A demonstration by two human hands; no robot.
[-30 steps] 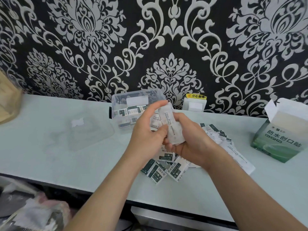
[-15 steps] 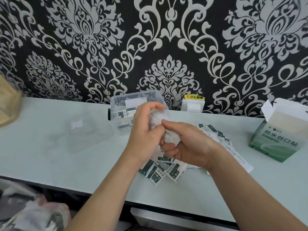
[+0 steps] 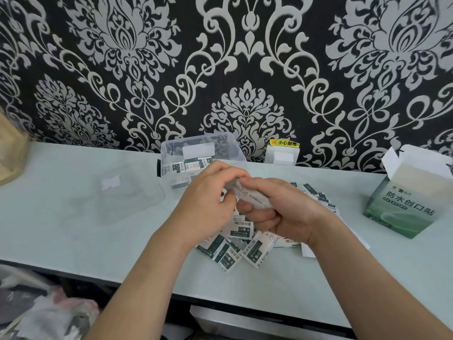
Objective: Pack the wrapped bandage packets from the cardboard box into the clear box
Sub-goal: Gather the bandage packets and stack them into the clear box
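My left hand (image 3: 208, 204) and my right hand (image 3: 282, 212) meet above the middle of the table, both gripping one white wrapped bandage packet (image 3: 252, 198). The packet lies almost level between my fingers. Under my hands lies a heap of several green-and-white packets (image 3: 247, 249). Just behind my left hand stands the clear box (image 3: 171, 153), open on top, with several packets inside. The green cardboard box (image 3: 407, 204) stands at the far right with its white flaps up.
The clear lid (image 3: 117, 195) lies flat to the left of the clear box. A white wall socket with a yellow label (image 3: 283, 153) sits behind it. A tan object (image 3: 9, 155) is at the left edge. The table's front edge (image 3: 98, 278) runs below my forearms.
The packet stood upright between my hands a second ago. Both hands have tipped it down to almost level and lowered it a little.
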